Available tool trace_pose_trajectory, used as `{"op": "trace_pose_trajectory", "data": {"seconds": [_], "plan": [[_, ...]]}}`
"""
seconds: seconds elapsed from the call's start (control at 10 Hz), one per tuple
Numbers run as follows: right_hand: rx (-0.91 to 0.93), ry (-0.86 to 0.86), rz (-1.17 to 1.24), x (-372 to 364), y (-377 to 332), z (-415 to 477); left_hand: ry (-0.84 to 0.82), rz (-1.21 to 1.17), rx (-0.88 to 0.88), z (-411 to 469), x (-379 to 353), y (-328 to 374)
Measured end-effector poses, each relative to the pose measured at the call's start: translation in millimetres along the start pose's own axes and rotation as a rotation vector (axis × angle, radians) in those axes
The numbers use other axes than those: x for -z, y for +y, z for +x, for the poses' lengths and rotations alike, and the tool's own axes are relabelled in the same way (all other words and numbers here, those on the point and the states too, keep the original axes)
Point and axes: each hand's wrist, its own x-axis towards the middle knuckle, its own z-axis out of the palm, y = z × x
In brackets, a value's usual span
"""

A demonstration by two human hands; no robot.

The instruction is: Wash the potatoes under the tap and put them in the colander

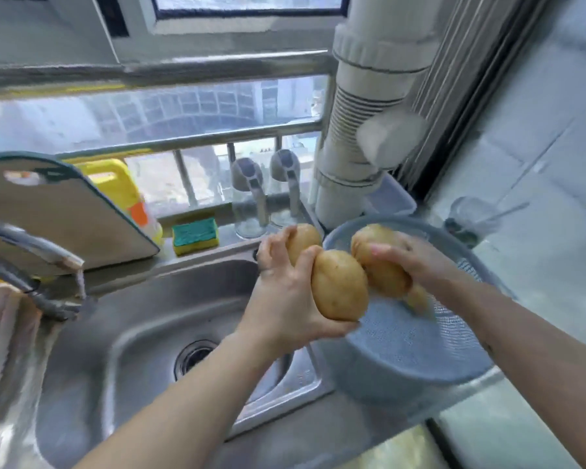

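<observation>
My left hand (285,292) grips two yellow-brown potatoes: a large one (339,286) in the palm and a smaller one (303,240) behind the fingers. They hover at the sink's right edge, beside the colander's rim. My right hand (416,262) holds two more potatoes (378,265) over the blue-grey colander (420,346), which stands on the counter right of the sink. The tap (31,245) at the left lets out a thin stream of water. Nothing lies on the colander's visible bottom.
The steel sink (156,319) with its drain (193,358) fills the lower left. A cutting board (48,211), a yellow bottle (115,187) and a sponge (195,236) stand behind it. A white pipe (359,137) rises at the back, a glass (471,218) stands right.
</observation>
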Motion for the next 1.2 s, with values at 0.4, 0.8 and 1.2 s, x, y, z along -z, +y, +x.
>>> {"op": "trace_pose_trajectory", "data": {"seconds": [0.4, 0.8, 1.2], "plan": [[-0.077, -0.266, -1.132, 69, 111, -3, -0.467, 0.251, -0.039, 60, -106, 63], [0.089, -0.286, -1.338, 66, 135, 5, -0.656, 0.387, 0.065, 62, -139, 62], [0.129, -0.225, -1.168, 61, 72, 11, -0.561, 0.473, -0.029, 68, -114, 49]]}}
